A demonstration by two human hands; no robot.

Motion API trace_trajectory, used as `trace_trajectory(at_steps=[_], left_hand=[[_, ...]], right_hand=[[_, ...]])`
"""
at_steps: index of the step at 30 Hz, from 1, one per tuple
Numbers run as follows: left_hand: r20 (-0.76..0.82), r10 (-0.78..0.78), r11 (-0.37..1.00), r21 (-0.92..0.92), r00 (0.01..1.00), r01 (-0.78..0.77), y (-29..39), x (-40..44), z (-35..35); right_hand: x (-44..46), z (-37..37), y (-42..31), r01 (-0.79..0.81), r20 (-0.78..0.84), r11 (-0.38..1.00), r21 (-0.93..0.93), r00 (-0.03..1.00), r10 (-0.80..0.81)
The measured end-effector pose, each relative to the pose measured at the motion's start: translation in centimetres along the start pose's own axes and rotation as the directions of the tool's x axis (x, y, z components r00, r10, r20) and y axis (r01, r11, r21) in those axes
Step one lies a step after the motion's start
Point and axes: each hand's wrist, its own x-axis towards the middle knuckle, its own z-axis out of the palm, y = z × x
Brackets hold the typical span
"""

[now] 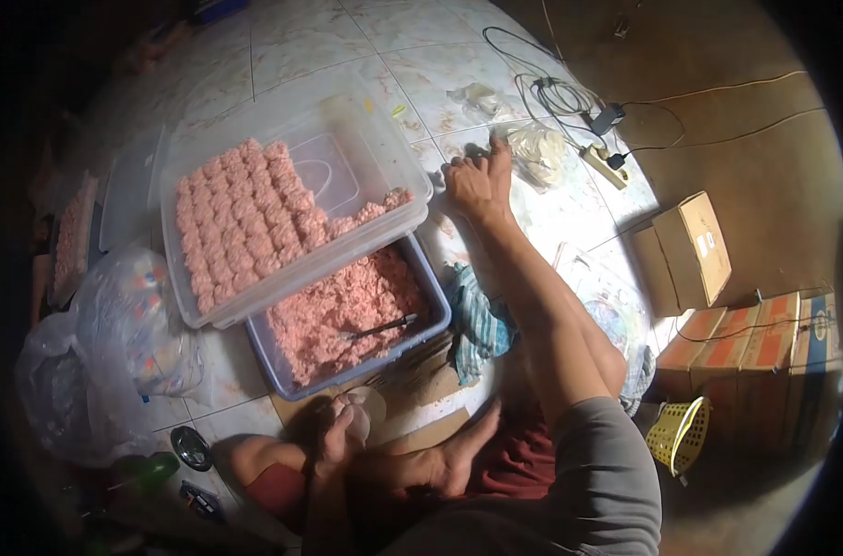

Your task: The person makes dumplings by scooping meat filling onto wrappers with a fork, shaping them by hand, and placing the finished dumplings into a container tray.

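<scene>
My right hand (480, 183) reaches out over the tiled floor, palm down, fingers bent and spread. Something dark shows just past its fingers, too small to name. Beside it lies a pile of clear plastic pieces (538, 155). Low in front of me, my left hand (334, 440) is closed on a pale round plastic piece (371, 412); whether minced meat lies in it I cannot tell. A blue-grey tub (428, 329) holds pink minced meat (338, 310) with a dark-handled utensil (383, 327). Across its back edge rests a clear plastic box (352, 139) with rows of meat portions (241, 218).
A teal striped cloth (482, 320) lies right of the tub. Bulging clear bags (134, 334) stand left. Coiled cables (556, 97) and a power strip (605, 167) lie far right, near an open carton (685, 255), stacked boxes (746, 347) and a yellow basket (678, 435).
</scene>
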Motion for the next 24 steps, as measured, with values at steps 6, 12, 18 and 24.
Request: trace_trajectory(at_steps=[6,12,18,24], left_hand=[[0.048,-0.07,0.98,-0.183,0.996,0.078,-0.4,0.6,-1.4],[-0.053,-0.117,0.984,-0.138,0.992,0.109,-2.1,1.0,-2.6],[-0.188,0.034,0.973,0.231,0.982,0.011,-0.4,0.0,-0.7],[0.451,0.484,-0.033,0.866,0.75,-0.499,-6.0,2.0,-4.4]], right_hand=[[-1.6,2.6,3.9,-0.359,0.166,0.749,0.557,0.932,0.323],[-1.2,1.7,2.0,-0.361,-0.003,0.849,0.385,0.92,0.392],[2.7,-5.4,-28.2,-0.122,-0.089,0.992,-0.029,0.989,0.119],[-2.5,-1.8,-38.3,0.479,-0.008,0.495,-0.725,0.713,-0.701]])
